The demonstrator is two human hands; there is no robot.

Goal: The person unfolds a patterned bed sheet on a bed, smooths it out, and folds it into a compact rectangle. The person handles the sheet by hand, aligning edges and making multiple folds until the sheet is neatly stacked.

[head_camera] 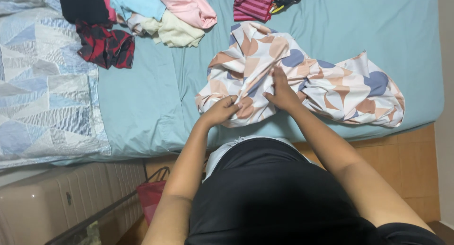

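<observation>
Left hand (221, 110): we grip the patterned sheet (331, 86).
Right hand (283, 92): we pinch its folds.
Surface: teal bed (142, 98).

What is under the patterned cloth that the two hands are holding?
The patterned cloth lies on the teal bedsheet, which shows all around it. Anything beneath its bunched folds is covered. Both the left hand and right hand grip it.
</observation>
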